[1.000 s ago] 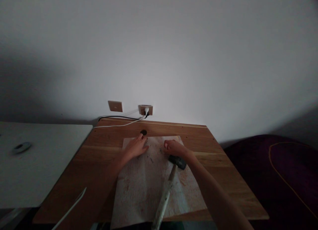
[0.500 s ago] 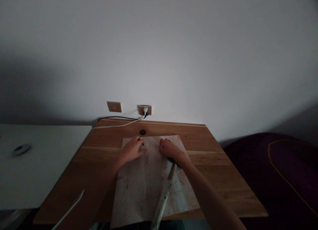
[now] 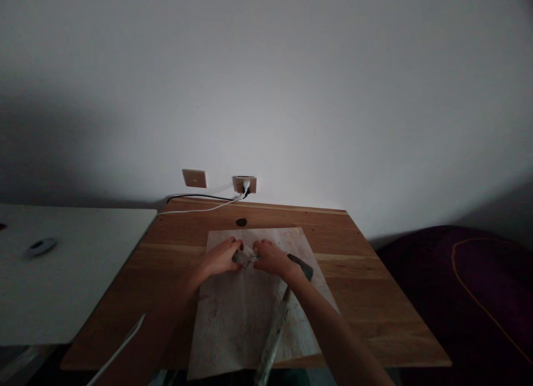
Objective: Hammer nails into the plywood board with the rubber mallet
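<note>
My left hand [image 3: 225, 255] is closed on the left side of a small, see-through, crinkled plastic packet [image 3: 246, 256]. From the other side, my right hand [image 3: 271, 257] has its fingers closed at the packet's right edge, where something small and shiny shows; its contents are too small to make out. Both hands are low over a pale, worn wooden board [image 3: 227, 319]. A hammer [image 3: 272, 336] lies on the board, its dark head beside my right wrist and its paint-marked handle pointing towards me. My right forearm hides part of the hammer.
Beneath the board is a brown wooden table [image 3: 366, 297] against the wall. Cables run from a wall socket [image 3: 245, 185] along its back edge. On the left, a white table [image 3: 50, 297] holds a small grey object [image 3: 42, 246]. A purple beanbag-like mass [image 3: 453, 302] is at right.
My right hand has moved left, towards my left hand, uncovering more of the hammer's head. The clear packet now shows between my fingers.
</note>
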Demonstrator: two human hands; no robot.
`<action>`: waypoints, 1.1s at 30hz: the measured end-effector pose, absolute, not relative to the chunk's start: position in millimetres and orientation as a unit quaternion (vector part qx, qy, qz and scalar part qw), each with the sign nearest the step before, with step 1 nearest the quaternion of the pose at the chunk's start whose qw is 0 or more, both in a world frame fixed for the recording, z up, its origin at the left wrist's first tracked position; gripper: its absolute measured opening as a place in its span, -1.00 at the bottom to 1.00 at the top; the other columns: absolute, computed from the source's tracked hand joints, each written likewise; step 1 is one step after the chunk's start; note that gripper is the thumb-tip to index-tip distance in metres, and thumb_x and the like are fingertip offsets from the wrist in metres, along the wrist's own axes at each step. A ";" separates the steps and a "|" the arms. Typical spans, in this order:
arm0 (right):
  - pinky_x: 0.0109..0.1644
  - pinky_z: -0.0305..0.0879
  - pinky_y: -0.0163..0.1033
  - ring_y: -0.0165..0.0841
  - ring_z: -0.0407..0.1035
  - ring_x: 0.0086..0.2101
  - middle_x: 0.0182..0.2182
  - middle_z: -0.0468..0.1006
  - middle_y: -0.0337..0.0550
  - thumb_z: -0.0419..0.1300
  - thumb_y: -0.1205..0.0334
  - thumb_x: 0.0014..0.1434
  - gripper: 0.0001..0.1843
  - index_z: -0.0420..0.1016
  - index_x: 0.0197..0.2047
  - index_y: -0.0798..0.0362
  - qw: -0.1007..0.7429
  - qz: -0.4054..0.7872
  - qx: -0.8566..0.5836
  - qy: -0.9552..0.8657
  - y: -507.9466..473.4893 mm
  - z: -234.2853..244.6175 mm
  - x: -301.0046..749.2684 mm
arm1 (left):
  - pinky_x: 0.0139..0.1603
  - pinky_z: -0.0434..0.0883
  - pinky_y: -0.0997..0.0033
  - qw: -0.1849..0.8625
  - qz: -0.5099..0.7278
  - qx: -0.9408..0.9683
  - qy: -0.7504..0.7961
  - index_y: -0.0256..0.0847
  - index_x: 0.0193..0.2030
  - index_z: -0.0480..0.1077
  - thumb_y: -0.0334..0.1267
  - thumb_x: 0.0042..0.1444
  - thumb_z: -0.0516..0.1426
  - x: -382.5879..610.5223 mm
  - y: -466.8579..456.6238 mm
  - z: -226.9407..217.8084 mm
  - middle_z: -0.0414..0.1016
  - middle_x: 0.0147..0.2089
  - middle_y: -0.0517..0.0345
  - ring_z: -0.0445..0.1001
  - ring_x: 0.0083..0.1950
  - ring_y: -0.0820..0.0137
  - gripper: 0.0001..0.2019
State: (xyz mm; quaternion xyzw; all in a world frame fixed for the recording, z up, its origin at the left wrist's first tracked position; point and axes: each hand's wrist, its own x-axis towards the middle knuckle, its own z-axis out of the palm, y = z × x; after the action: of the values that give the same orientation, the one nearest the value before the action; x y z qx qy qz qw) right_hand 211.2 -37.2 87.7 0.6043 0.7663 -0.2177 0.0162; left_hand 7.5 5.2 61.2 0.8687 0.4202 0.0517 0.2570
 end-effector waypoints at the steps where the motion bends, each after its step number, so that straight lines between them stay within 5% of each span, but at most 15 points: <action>1: 0.14 0.24 -0.17 -0.14 0.43 0.08 0.05 0.55 0.13 0.30 0.32 0.15 -0.56 0.47 0.11 0.17 0.014 -0.221 0.601 0.768 -38.8 88.2 208.7 | 0.04 0.47 0.24 0.254 0.059 0.871 0.416 -0.15 0.03 0.43 -0.26 0.00 0.30 6.1 4.7 60.7 0.44 0.06 0.00 0.54 0.03 0.13 -0.59; 6: 0.15 0.24 -0.13 -0.10 0.40 0.10 0.10 0.50 0.11 0.41 0.21 0.09 -0.46 0.46 0.14 0.11 -0.002 -0.228 0.601 0.766 -47.8 87.9 203.6 | 0.19 0.43 0.14 0.189 0.083 0.876 0.437 -0.17 0.11 0.41 -0.17 0.01 0.34 -1.4 4.5 58.0 0.35 0.18 -0.09 0.47 0.18 0.05 -0.50; 12: 0.19 0.23 -0.11 -0.08 0.38 0.12 0.10 0.48 0.11 0.47 0.21 0.07 -0.40 0.47 0.17 0.08 -0.020 -0.242 0.610 0.754 -52.7 82.1 210.0 | 0.14 0.44 0.21 0.260 0.076 0.863 0.427 -0.19 0.15 0.39 -0.32 0.07 0.27 4.4 7.0 53.9 0.48 0.09 -0.04 0.54 0.09 0.14 -0.53; 19: 0.23 0.24 -0.14 -0.13 0.37 0.15 0.18 0.41 0.09 0.50 0.35 -0.02 -0.18 0.38 0.30 0.05 -0.026 -0.276 0.589 0.759 -52.9 83.0 230.9 | 0.03 0.45 0.24 0.273 0.096 0.872 0.395 -0.16 -0.15 0.46 -0.42 0.05 0.21 9.2 8.4 48.5 0.55 -0.05 0.01 0.56 0.01 0.14 -0.79; 28: -0.02 0.29 -0.30 -0.33 0.47 -0.13 -0.18 0.59 -0.11 0.12 0.61 0.10 -0.56 0.57 -0.03 0.07 -0.050 -0.296 0.557 0.774 -47.0 75.8 226.4 | -0.09 0.42 0.34 0.301 0.073 0.875 0.371 -0.19 -0.31 0.47 -0.46 0.10 0.14 20.7 -4.2 57.0 0.55 -0.19 0.05 0.57 -0.13 0.23 -0.88; 33: 0.08 0.29 -0.24 -0.29 0.46 -0.05 -0.04 0.56 -0.05 0.24 0.52 0.10 -0.49 0.48 0.14 0.08 -0.085 -0.283 0.572 0.766 -47.7 72.1 230.3 | 0.03 0.44 0.28 0.298 0.096 0.870 0.380 -0.18 -0.15 0.44 -0.45 0.08 0.14 16.2 -18.0 64.9 0.50 -0.04 0.02 0.54 -0.01 0.22 -0.80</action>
State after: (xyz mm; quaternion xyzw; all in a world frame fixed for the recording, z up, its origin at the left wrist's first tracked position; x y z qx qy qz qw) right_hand 230.3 -47.7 72.1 0.5717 0.7655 -0.2827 -0.0853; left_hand 16.2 -18.0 64.9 0.8704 0.3799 0.0958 0.2981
